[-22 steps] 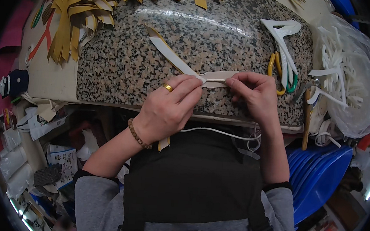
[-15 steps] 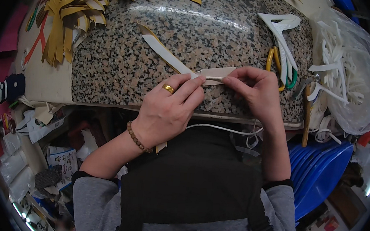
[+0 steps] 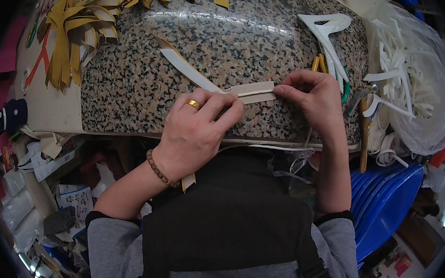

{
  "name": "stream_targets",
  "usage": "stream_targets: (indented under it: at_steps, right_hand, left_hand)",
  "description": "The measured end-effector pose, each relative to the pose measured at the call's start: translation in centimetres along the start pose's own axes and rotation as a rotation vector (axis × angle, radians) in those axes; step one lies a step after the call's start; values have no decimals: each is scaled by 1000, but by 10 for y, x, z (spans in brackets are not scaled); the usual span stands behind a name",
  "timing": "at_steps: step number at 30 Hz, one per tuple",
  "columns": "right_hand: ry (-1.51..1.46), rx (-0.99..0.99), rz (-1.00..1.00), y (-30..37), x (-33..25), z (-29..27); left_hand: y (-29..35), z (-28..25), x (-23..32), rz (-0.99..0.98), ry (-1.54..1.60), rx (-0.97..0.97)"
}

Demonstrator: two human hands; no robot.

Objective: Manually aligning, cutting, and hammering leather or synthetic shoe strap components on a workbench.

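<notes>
On the speckled stone slab lies a strap-like strip (image 3: 189, 69), white on its upper face with a mustard-yellow edge, widening to a flat beige end (image 3: 263, 86). A thin white cord (image 3: 256, 93) runs lengthwise over that beige end. My left hand (image 3: 195, 124), with a gold ring and a beaded bracelet, presses its closed fingertips onto the strip and cord where the narrow part meets the beige end. Between thumb and forefinger, my right hand (image 3: 317, 102) pinches the cord at the right edge of the beige end. My fingers cover both ends of the cord there.
Bundles of mustard-yellow strips (image 3: 65, 48) lie at the far left. Right of my hands are white Y-shaped pieces (image 3: 330, 35), yellow-handled scissors or pliers (image 3: 320, 63), a wooden-handled hammer (image 3: 364, 134) and a clear bag (image 3: 436, 77) of white pieces. Blue stacked plastic (image 3: 390, 204) stands below right.
The cord now lies straighter and lower along the beige end, which shows more fully. My right hand has drawn a little away from my left. The whole view has shifted slightly.
</notes>
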State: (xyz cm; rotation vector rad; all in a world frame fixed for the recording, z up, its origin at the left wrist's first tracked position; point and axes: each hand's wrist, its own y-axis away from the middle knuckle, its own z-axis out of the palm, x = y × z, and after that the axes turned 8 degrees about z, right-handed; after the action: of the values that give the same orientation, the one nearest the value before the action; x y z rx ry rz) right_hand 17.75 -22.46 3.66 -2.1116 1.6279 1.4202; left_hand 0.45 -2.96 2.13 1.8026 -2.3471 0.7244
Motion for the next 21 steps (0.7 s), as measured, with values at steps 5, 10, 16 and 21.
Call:
stream_targets:
  at_steps: [5,10,16,21]
  right_hand:
    - [244,76,18,8,-17,3]
    - [366,415,-253,21,1,-12]
    - [617,701,-256,2,39,-27]
    - [602,612,-191,-18,37,-51]
  left_hand:
    - [-11,1,0,20,-104,-46]
    - [-6,4,-19,42,8,24]
    - [-5,12,-18,44,130,140]
    - [-4,14,-18,9,144,157]
